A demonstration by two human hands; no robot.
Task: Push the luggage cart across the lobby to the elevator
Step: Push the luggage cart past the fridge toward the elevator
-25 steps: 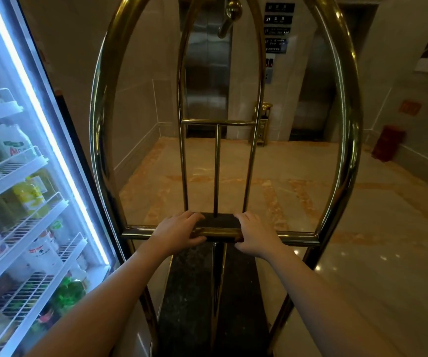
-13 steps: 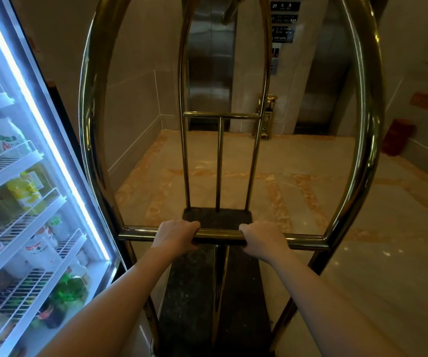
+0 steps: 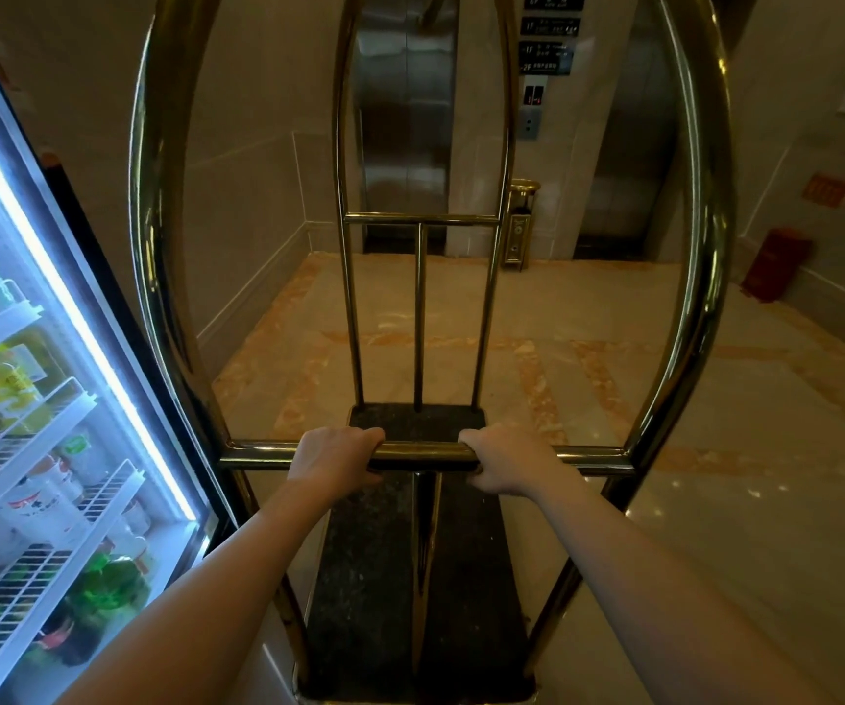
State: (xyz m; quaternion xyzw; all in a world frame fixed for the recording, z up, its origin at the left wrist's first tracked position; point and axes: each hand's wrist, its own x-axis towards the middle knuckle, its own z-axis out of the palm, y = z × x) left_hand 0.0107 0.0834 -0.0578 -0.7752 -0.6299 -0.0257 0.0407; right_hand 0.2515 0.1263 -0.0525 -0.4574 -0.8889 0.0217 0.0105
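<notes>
A brass luggage cart (image 3: 704,206) with arched tube frames fills the middle of the head view. Its dark carpeted deck (image 3: 374,577) carries no bags. My left hand (image 3: 333,457) and my right hand (image 3: 504,463) both grip the horizontal brass push bar (image 3: 423,452), a little apart. Straight ahead, past the cart's far arch, stand the steel doors of the left elevator (image 3: 405,109), shut. A second elevator (image 3: 629,160) is to the right. The call panel (image 3: 529,124) sits on the wall between them.
A lit glass-door drinks fridge (image 3: 28,399) stands close on my left, near the cart's left upright. A brass ash bin (image 3: 521,223) stands between the elevators. A red box (image 3: 774,264) sits by the right wall. Polished marble floor (image 3: 588,358) lies ahead.
The cart and I have rolled forward: the elevator doors and ash bin look larger and nearer, and the fridge has slid back along my left. Both hands keep their grip on the bar.
</notes>
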